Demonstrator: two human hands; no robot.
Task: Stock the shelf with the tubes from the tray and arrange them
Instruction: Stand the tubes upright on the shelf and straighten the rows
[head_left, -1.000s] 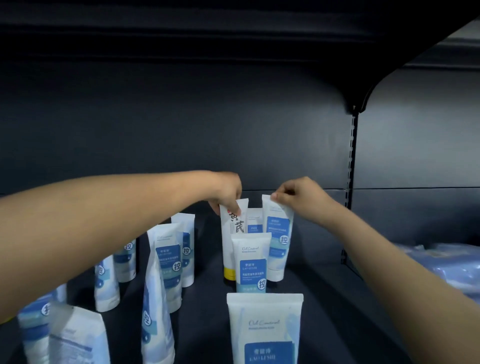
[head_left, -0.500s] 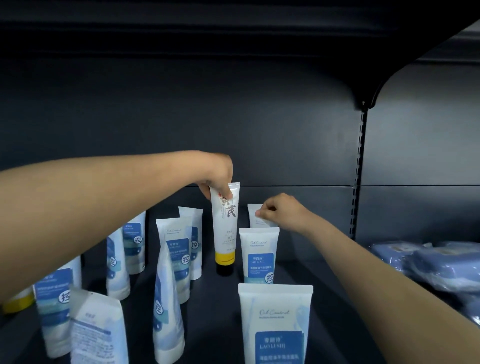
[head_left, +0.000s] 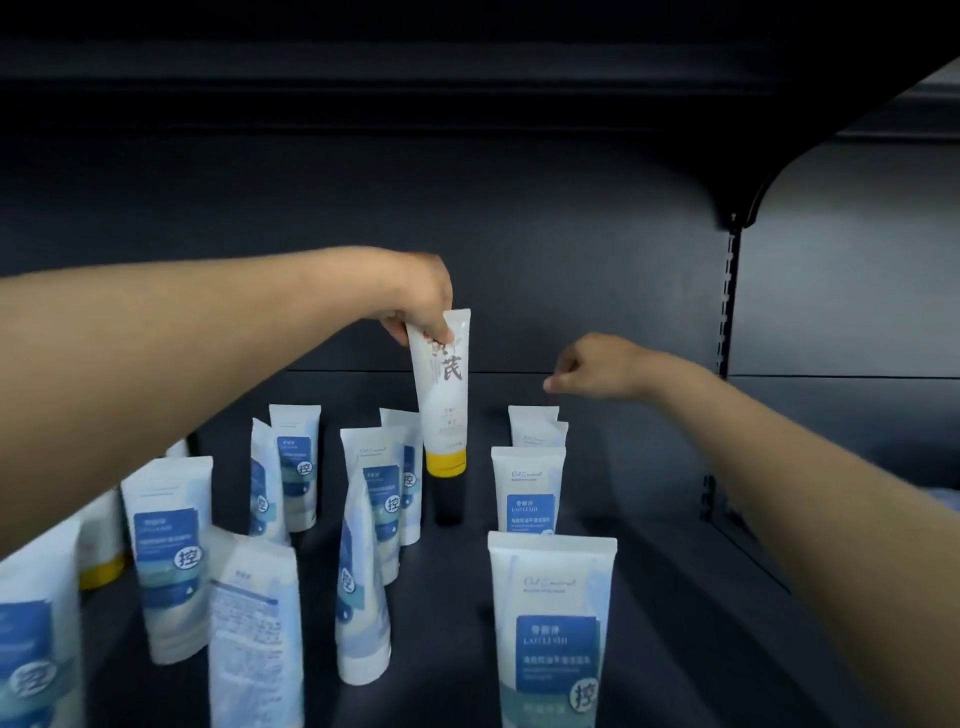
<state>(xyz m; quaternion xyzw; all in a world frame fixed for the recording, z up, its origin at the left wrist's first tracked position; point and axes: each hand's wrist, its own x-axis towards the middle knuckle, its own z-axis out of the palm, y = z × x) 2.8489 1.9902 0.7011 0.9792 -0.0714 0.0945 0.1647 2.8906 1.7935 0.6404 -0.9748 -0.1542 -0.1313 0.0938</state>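
Note:
My left hand (head_left: 421, 306) pinches the top seam of a white tube with a yellow band and black cap (head_left: 444, 395). That tube hangs cap down and slightly tilted near the back of the dark shelf (head_left: 675, 597). My right hand (head_left: 592, 366) hovers with curled fingers and holds nothing, just above the rear tube (head_left: 535, 426) of a right-hand row. In front of it stand a second blue-and-white tube (head_left: 527, 488) and a larger one (head_left: 550, 623). I cannot tell whether the held tube's cap touches the shelf.
Several blue-and-white tubes (head_left: 169, 551) stand loosely on the left half of the shelf, some turned sideways. Another yellow-banded tube (head_left: 101, 566) stands behind them at far left. A slotted upright (head_left: 724, 312) bounds the bay on the right. Bare shelf lies right of the row.
My right hand let go of the rear right tube and rose above it. My left hand kept its hold on the yellow-banded tube, which now stands apart from the right row.

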